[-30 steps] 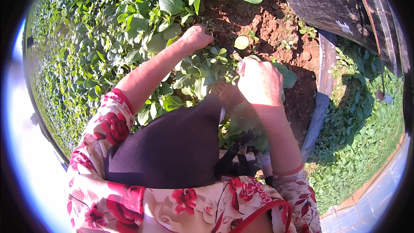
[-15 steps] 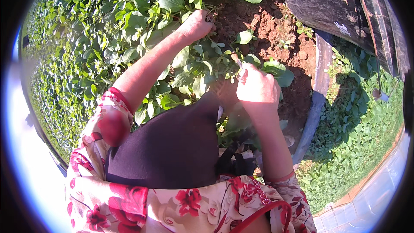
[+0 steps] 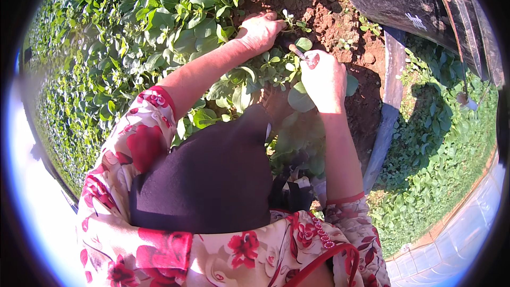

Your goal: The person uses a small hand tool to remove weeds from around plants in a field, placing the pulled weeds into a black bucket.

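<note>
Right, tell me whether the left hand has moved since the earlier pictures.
Yes: judged against the grey strip beside the soil, the left hand has moved to the right, nearer to that strip.

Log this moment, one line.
left hand: at small-leaved green sprig, grip unclear | right hand: holding slim brown-tipped tool | nearby: reddish-brown clumpy soil

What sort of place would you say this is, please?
Most likely an outdoor vegetable plot or farm field: dense leafy plants cover the left side, reddish-brown soil shows beside them, and more low greenery grows at the right.
</note>
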Demonstrator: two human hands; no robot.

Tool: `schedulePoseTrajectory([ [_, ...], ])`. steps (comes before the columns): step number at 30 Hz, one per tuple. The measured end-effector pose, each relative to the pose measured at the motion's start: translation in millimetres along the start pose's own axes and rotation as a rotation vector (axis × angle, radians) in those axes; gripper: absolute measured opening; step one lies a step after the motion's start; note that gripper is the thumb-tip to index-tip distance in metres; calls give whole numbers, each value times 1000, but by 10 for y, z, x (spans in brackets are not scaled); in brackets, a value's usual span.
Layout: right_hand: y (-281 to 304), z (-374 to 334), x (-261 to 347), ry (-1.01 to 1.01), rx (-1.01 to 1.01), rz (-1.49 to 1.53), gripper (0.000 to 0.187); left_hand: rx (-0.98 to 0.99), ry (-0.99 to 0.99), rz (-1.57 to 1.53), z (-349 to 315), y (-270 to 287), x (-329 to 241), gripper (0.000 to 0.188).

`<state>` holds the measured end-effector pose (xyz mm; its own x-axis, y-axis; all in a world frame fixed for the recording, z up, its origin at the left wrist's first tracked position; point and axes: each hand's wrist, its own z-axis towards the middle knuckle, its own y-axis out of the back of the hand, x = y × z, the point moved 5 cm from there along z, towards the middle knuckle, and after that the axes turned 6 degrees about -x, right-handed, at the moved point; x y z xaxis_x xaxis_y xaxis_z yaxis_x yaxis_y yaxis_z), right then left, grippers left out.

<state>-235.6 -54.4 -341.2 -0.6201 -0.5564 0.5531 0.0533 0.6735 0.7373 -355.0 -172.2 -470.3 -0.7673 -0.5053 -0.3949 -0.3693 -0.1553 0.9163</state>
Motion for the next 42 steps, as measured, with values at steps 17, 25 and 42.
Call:
schedulePoseTrajectory([
  [17,824,-701,-145,-108,-226,-61,20,-309,771,-1239,25,903,-182,18],
  [25,409,-899,-223,207,-317,-208,11,-177,775,-1381,-80,932,-794,18],
  [42,196,-498,-578,226,-154,97,18,-63,344,-696,-46,352,-810,17],
])
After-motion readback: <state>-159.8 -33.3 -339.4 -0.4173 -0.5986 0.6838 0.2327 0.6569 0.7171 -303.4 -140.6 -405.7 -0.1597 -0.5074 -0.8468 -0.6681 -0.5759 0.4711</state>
